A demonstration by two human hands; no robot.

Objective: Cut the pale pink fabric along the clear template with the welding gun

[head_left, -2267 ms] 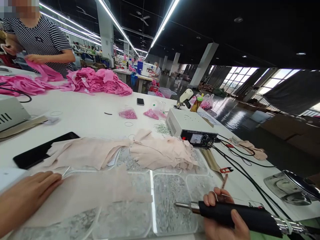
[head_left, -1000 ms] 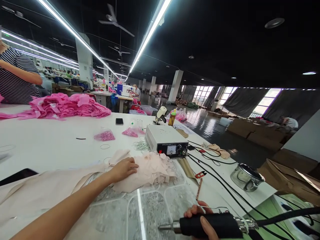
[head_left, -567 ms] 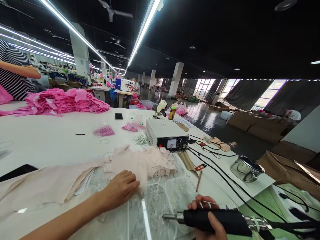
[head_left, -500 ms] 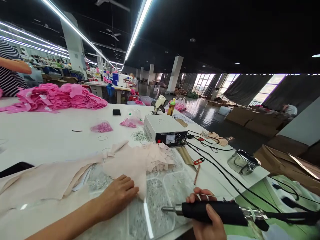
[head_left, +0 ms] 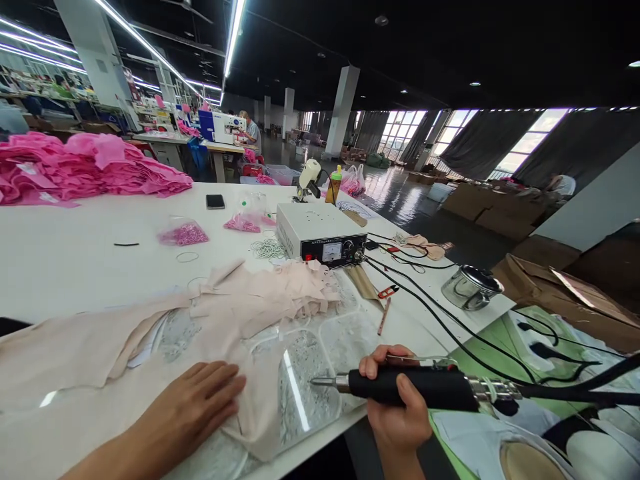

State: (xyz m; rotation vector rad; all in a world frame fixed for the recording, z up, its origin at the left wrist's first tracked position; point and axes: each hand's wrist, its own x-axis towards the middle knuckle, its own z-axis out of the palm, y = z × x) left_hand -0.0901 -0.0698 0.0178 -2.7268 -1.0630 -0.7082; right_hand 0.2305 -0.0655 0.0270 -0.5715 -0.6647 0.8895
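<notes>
My left hand (head_left: 193,403) lies flat with its fingers stretched out, pressing on a thin beige cloth (head_left: 263,390). The cloth is wrinkled beside the fingertips, and its lower edge lies over a clear template sheet (head_left: 307,357) with curved outlines. In my right hand (head_left: 400,413) is a black corded handpiece (head_left: 413,387), fingers and thumb wrapped round its barrel. Its pointed metal tip faces left, over the clear sheet and right of the cloth. Further back, more beige cloth with a ragged cut edge (head_left: 313,290) is bunched up.
A white control box (head_left: 315,227) with a dial stands behind the cloth, with black cables running right. Red snips (head_left: 389,291), a pencil (head_left: 384,317) and a glass jug (head_left: 473,287) are to the right. Pink cloth (head_left: 95,167) is piled at far left. A co-worker (head_left: 251,133) sits in the distance.
The view has tilted down and shifted. My left hand has slid left and nearer, and the cloth under it is now wrinkled and drawn toward me. The handpiece stays in my right hand.
</notes>
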